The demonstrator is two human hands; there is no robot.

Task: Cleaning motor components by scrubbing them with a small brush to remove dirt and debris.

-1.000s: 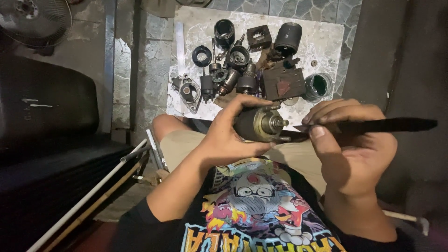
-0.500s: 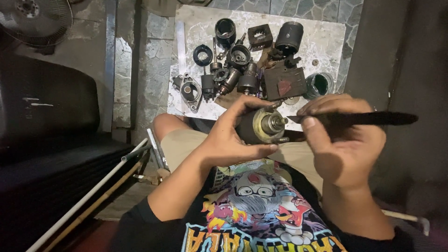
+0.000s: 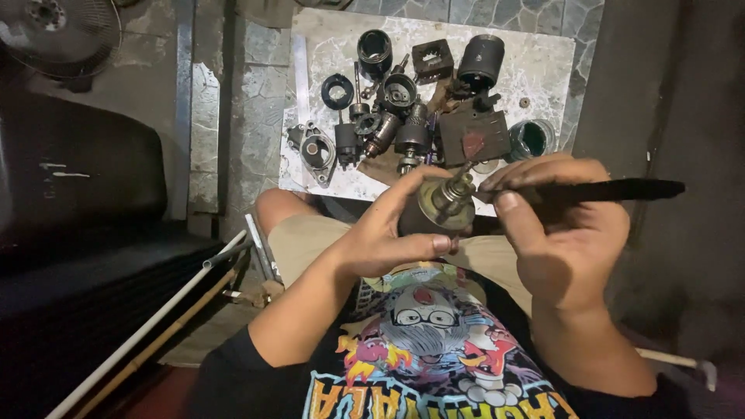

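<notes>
Compared with half a second earlier, the black tool sits slightly higher and reaches further right; the cylindrical motor part remains at centre over the lap. The left hand is wrapped around the part's body, shaft end facing up. The right hand pinches the tool, tip at the shaft. Far beyond, dismantled motor parts lie on a marble slab; a fan stands far left.

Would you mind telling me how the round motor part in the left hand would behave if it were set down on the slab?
The motor part looks like solid metal, so probably heavy for its size. Its cylindrical body would likely roll on its side. The left hand cradles it, suggesting real weight.
</notes>
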